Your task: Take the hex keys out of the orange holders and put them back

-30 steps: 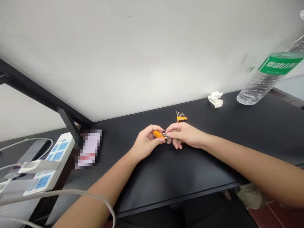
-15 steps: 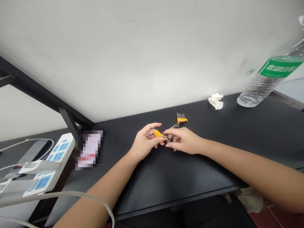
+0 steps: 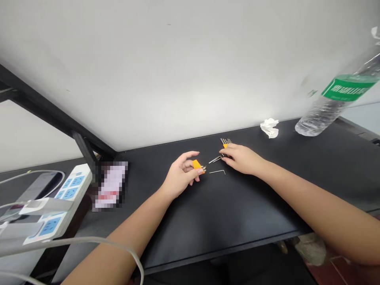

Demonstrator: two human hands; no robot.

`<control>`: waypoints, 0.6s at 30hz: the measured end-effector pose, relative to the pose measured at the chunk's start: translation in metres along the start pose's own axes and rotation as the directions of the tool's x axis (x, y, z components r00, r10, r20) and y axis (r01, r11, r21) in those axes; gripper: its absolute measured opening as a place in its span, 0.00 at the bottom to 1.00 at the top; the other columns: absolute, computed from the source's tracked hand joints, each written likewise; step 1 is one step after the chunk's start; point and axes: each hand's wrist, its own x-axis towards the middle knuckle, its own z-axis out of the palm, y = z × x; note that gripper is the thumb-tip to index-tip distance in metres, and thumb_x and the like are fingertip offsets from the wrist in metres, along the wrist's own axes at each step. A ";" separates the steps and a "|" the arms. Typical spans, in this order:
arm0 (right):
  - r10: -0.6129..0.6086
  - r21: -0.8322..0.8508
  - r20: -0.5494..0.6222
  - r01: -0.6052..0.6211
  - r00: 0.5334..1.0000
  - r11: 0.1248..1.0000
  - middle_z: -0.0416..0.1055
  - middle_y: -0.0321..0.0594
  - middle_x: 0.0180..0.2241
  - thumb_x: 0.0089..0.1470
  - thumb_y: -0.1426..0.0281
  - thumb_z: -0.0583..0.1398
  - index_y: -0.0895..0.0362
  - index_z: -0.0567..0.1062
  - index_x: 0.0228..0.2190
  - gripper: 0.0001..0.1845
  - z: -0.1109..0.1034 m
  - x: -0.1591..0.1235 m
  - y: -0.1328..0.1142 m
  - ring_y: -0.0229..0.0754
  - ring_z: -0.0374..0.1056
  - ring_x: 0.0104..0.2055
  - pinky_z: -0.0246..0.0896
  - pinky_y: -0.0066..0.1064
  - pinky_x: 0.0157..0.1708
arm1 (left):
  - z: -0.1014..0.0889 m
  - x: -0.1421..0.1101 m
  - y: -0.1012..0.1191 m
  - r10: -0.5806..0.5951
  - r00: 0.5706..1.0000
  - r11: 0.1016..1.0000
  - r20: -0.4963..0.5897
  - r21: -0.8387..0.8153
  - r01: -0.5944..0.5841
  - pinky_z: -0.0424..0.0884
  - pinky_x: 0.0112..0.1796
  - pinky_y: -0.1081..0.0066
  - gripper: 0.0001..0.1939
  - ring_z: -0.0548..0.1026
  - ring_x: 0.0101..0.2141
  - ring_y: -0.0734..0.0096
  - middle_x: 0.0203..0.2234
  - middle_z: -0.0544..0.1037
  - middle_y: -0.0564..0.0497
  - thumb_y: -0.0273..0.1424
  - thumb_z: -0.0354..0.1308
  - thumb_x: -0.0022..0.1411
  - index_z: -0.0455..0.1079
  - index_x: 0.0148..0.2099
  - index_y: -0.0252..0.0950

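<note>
My left hand (image 3: 181, 174) pinches a small orange hex key holder (image 3: 196, 164) between thumb and fingers, with short metal ends showing at its right side. My right hand (image 3: 242, 157) has thumb and forefinger closed around the bent ends of a few loose hex keys (image 3: 216, 159) lying on the black table. Just below them, a single L-shaped hex key (image 3: 217, 171) lies apart on the surface. Behind my right fingers, a second orange holder (image 3: 225, 146) with several metal keys upright in it is partly hidden.
At the back right stand a crumpled white tissue (image 3: 270, 128) and a large plastic bottle with a green label (image 3: 348, 88). To the left are a white power strip (image 3: 70, 192) with plugs, a pale cable (image 3: 97, 240), a blurred packet (image 3: 110, 186) and a black metal frame (image 3: 50, 105).
My right hand has left the orange holder and moved right and farther back to the loose keys. One L-shaped hex key now shows on the table. My left hand keeps its hold.
</note>
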 end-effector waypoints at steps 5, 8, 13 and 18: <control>0.069 -0.037 -0.026 -0.070 0.997 0.997 0.73 0.49 0.49 0.65 0.68 0.57 0.55 0.77 0.52 0.17 0.005 0.002 0.004 0.50 0.73 0.47 0.70 0.41 0.46 | -0.002 -0.001 0.000 0.036 0.999 0.998 -0.012 0.043 -0.035 0.72 0.26 0.75 0.33 0.77 0.27 0.73 0.31 0.81 0.52 0.32 0.72 0.54 0.65 0.59 0.40; -0.048 -0.025 -0.079 0.046 0.996 0.999 0.72 0.49 0.48 0.65 0.69 0.57 0.55 0.79 0.50 0.15 0.008 0.004 0.000 0.49 0.71 0.48 0.69 0.42 0.49 | -0.004 0.001 -0.005 0.064 0.998 0.997 0.019 0.042 -0.065 0.76 0.38 0.69 0.22 0.78 0.31 0.71 0.33 0.82 0.50 0.32 0.72 0.54 0.70 0.49 0.36; -0.124 -0.044 -0.030 0.122 0.992 0.992 0.72 0.47 0.43 0.65 0.71 0.57 0.57 0.80 0.40 0.11 0.009 0.005 -0.010 0.48 0.70 0.44 0.67 0.41 0.46 | -0.006 0.005 -0.012 0.056 0.998 0.998 0.018 0.030 -0.057 0.76 0.41 0.66 0.15 0.79 0.33 0.69 0.35 0.83 0.47 0.32 0.72 0.54 0.73 0.41 0.35; 0.085 0.125 0.133 -0.102 0.987 0.987 0.72 0.42 0.36 0.53 0.75 0.62 0.56 0.76 0.30 0.03 0.002 0.002 -0.018 0.43 0.70 0.36 0.66 0.33 0.35 | -0.007 0.006 -0.009 0.054 0.998 0.998 -0.028 -0.013 -0.054 0.77 0.40 0.65 0.16 0.80 0.32 0.69 0.34 0.83 0.48 0.33 0.74 0.52 0.72 0.39 0.34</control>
